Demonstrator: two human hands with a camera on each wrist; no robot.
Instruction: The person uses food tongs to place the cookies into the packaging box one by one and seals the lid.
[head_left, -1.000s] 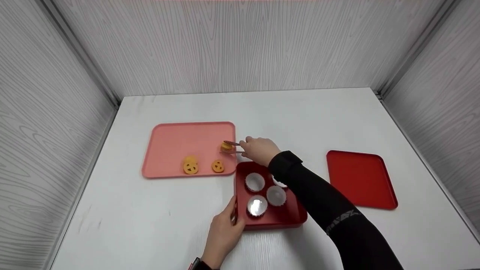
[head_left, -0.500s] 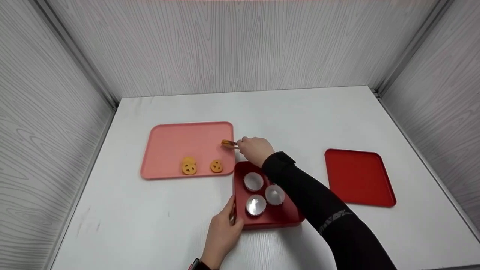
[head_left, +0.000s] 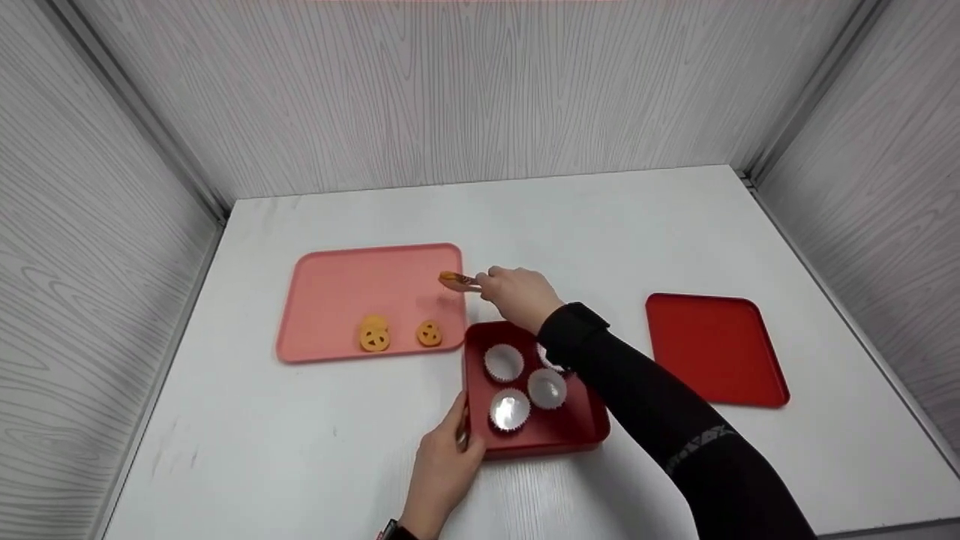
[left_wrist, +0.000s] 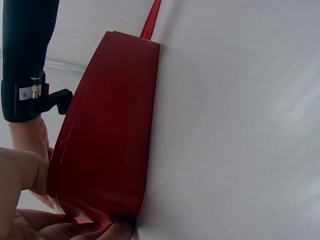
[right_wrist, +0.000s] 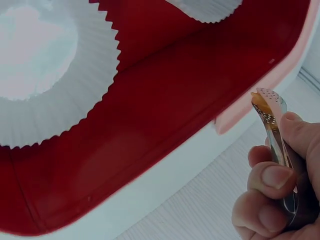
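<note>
In the head view my right hand [head_left: 523,298] grips small metal tongs [right_wrist: 274,130] above the right edge of the pink tray [head_left: 352,281]. Between their perforated tips is a golden-brown cookie [head_left: 448,277], raised off the tray. My left hand [head_left: 446,469] holds the near left corner of a deep red box [head_left: 577,427], thumb at the rim and fingers along the side wall. Inside the box stand several white paper baking cups [head_left: 503,363]; my right forearm partly hides one. A pretzel-shaped cookie [head_left: 430,333] lies near the pink tray's front right corner.
More cookies [head_left: 375,339] lie overlapping near the pink tray's front edge. At the right of the white table [head_left: 300,450] is a flat red tray or lid [head_left: 716,349]. Pale wood-grain panels [head_left: 450,90] stand at the back and both sides.
The tongs have closed on the cookie at the pink tray's right edge and lifted it off the surface. My left hand keeps its hold on the box.
</note>
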